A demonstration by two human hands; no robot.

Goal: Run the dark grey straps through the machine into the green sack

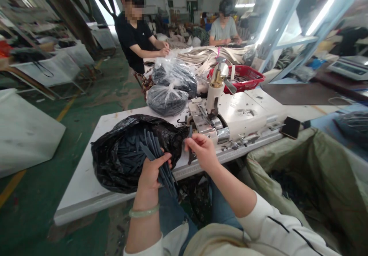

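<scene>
My left hand (153,169) is closed around a bundle of dark blue-grey strips (165,171), which fan out above and below the fist. Pinched between the thumb and fingers of my right hand (202,150) is a single dark strip (190,133), held upright at the near side of a bench machine (212,118) with metal rollers. Left of the machine, a black plastic bag (100,156) lies wide open on the white table (83,187), with many more such strips (126,156) inside it.
Tied clear bags (168,100) of dark pieces and a red basket (250,73) stand behind the machine. A phone (291,127) lies at the table's right edge, above a large green sack (267,148). Two people (133,37) work farther back beside pale strips (207,56).
</scene>
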